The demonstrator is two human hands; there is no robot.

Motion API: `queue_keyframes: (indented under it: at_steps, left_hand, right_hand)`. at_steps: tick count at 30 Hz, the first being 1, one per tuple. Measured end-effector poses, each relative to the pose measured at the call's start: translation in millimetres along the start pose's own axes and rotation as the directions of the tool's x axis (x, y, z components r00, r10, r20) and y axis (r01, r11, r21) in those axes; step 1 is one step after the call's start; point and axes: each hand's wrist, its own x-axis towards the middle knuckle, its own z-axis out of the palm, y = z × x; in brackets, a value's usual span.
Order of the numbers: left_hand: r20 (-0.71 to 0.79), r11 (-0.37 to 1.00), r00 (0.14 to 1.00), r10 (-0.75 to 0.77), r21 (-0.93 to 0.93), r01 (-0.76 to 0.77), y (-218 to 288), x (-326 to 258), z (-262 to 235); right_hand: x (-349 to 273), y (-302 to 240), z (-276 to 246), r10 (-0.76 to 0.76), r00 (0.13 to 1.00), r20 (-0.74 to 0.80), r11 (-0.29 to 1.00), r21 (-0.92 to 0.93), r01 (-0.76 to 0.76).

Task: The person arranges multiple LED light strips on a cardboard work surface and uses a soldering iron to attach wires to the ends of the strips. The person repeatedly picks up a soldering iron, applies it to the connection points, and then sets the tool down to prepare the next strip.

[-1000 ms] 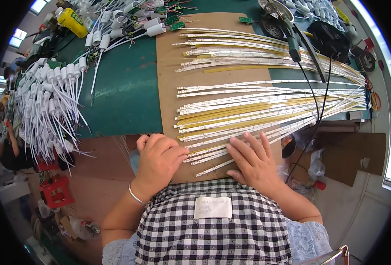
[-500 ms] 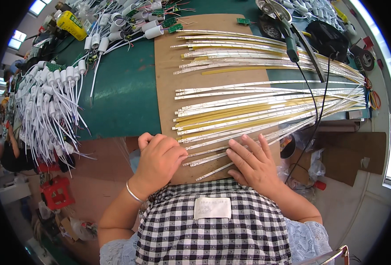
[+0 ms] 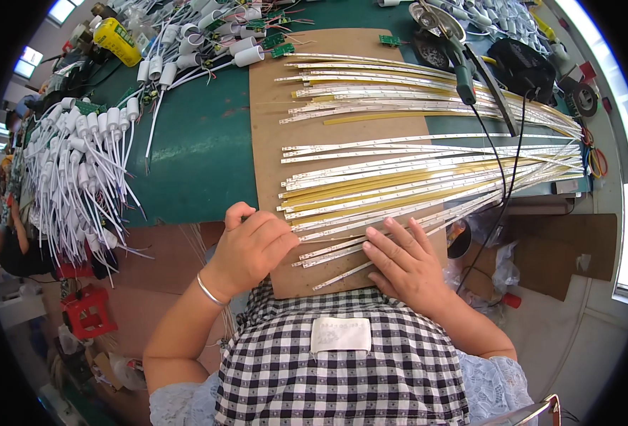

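L hand (image 3: 254,245): I see it curled loosely at the near-left ends of the LED strips (image 3: 399,181), fingertips touching the lowest strip ends; can't tell if it's pinching one.
R hand (image 3: 403,259): flat, fingers spread apart, pressing on the nearest strips; nothing gripped.
Strips: fanned across the brown board (image 3: 271,128) on the green counter (image 3: 193,156), white and yellow, ends bunched toward me, spreading to the far right.
Nearby: soldering iron (image 3: 463,67) w/ black cable (image 3: 502,177) lying across the strips; white capped wires (image 3: 80,163) piled at left.
Risk, my guess: sliding one strip could drag its neighbours out of order, since they overlap; cable may snag the far ends; near ends overhang the board edge and could slip off.
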Motion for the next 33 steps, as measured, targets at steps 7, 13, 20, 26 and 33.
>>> queue_keyframes:
  at_steps: [7,13,20,26,33]
  left_hand:
    - [-0.027,0.973,0.984,0.179,0.152,-0.173,0,2,-7]
    - [0.032,0.957,0.967,0.253,0.141,-0.255,2,0,-11]
    - [0.087,0.994,0.990,0.113,-0.018,-0.112,7,1,-22]
    - [0.205,0.995,0.974,0.098,-0.034,-0.093,38,1,-10]
    - [0.452,1.000,0.892,0.005,0.024,-0.018,51,6,0]
  right_hand:
    - [0,1,-3,-0.013,1.000,0.022,1.000,0.021,0.012]
    - [-3,1,-2,-0.031,0.999,0.044,0.999,0.024,0.030]
    - [4,-8,-11,0.038,0.989,0.143,0.997,-0.078,-0.027]
    - [6,-5,0,0.072,0.993,0.090,0.993,-0.095,-0.064]
    - [21,-7,-1,0.111,0.980,0.168,0.992,-0.081,-0.099]
